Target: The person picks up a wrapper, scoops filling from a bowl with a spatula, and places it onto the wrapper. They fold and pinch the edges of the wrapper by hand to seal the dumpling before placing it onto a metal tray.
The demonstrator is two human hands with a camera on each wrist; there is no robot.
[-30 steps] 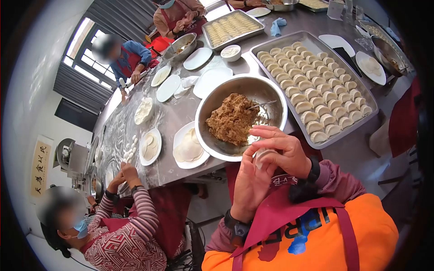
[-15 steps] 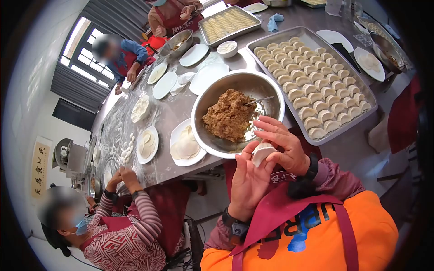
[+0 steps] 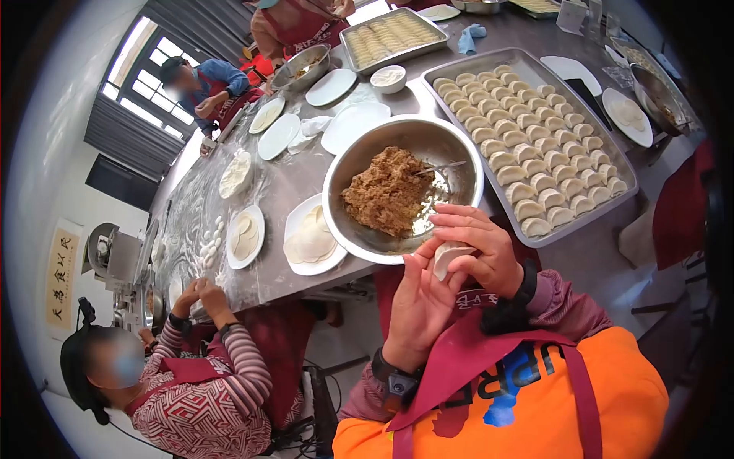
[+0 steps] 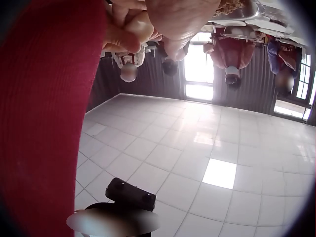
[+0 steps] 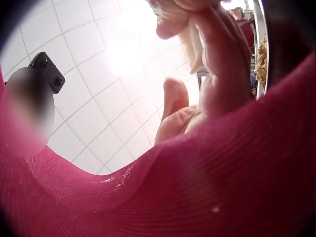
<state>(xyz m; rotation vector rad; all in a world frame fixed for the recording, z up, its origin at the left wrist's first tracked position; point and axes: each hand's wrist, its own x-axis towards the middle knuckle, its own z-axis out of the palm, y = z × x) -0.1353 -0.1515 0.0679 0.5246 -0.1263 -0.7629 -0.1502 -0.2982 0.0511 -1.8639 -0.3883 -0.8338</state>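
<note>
A pale folded dumpling [image 3: 446,262] is held between both hands, close to the near rim of a steel bowl [image 3: 327,191]. My right hand [image 3: 489,252] pinches it with thumb and fingers from the right. Under and beside it lies my left hand [image 3: 417,317], palm up, its thumb standing apart. In the right wrist view the dumpling [image 5: 188,52] rests against the left hand [image 5: 222,64], whose thumb is free. Brown filling [image 3: 386,191] is heaped in the bowl, with a metal utensil [image 3: 440,167] stuck in it.
A metal tray [image 3: 633,172] of folded dumplings stands right of the bowl. Plates of round wrappers [image 3: 313,245] lie left of it, by a floured stretch of table [image 3: 191,214] with small dough pieces [image 3: 210,249]. Another person [image 3: 199,382] works at the left.
My left thumb has come away from the dumpling, and the fingers have opened from around it, showing its curved shape. My right hand has kept its pinch. The view has shifted slightly.
</note>
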